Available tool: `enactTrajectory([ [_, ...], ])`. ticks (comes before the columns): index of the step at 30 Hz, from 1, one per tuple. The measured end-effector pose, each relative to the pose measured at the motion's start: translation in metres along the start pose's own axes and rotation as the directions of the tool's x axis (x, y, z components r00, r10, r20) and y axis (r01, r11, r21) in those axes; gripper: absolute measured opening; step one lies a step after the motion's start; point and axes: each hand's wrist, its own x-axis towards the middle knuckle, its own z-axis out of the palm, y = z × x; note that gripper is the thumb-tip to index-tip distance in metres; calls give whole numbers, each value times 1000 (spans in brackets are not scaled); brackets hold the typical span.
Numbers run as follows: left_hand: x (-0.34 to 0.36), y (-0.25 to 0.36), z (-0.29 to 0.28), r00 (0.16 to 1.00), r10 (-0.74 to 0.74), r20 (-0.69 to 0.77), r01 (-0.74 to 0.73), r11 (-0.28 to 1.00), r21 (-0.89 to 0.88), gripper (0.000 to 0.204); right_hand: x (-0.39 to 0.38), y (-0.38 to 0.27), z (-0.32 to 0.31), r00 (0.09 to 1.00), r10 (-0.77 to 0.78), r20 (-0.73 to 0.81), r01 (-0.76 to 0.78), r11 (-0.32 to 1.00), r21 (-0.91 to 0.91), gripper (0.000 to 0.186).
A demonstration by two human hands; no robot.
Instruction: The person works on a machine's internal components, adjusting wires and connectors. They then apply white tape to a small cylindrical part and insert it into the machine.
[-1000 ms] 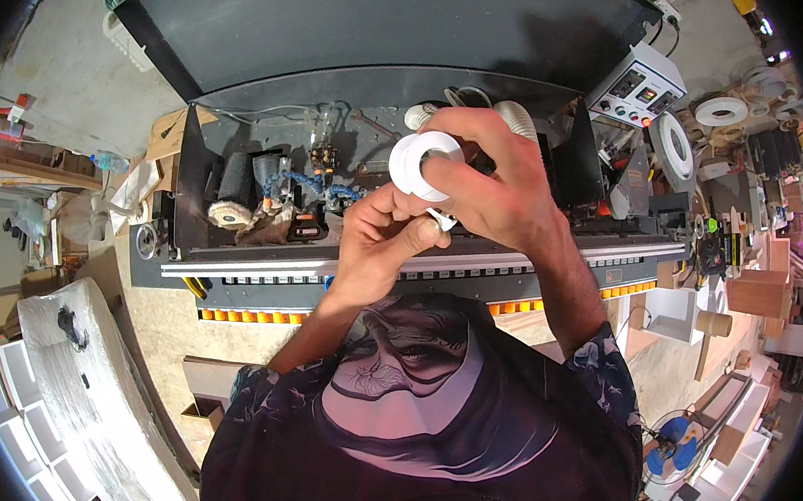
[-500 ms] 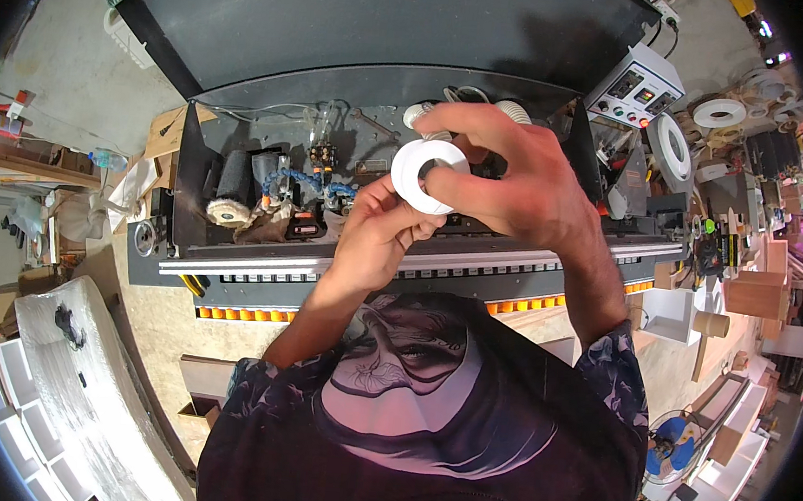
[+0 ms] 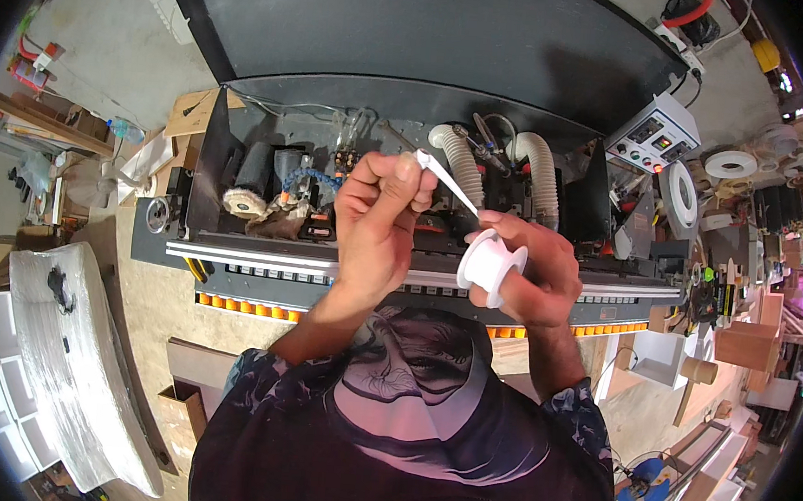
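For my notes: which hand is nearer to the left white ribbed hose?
Left. The left hand is just beside the ribbed hose; the right hand holds the white spool lower down.

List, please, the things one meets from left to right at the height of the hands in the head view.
Buffing wheel → left hand → white tape strip → white tape spool → right hand → large white roll.

Spool (image 3: pixel 491 264) right of tape end (image 3: pixel 424 161)
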Motion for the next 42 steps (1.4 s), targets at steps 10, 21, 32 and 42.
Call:
enactTrajectory([
  [10, 2, 4, 11, 984, 165, 67, -177, 951, 253, 13, -22, -2, 21, 859, 506, -79, -251, 552, 795, 40],
  [21, 9, 5, -4, 971, 232, 59, -239, 942, 235, 13, -42, -2, 23, 767, 619, 169, -518, 442, 733, 32],
  [32, 9, 9, -10, 984, 176, 24, -177, 957, 229, 19, -22, -17, 19, 695, 700, 163, -716, 651, 254, 43],
  [42, 8, 7, -19, 994, 109, 21, -111, 969, 222, 20, -2, -13, -20, 820, 569, 71, -572, 818, 53, 15],
])
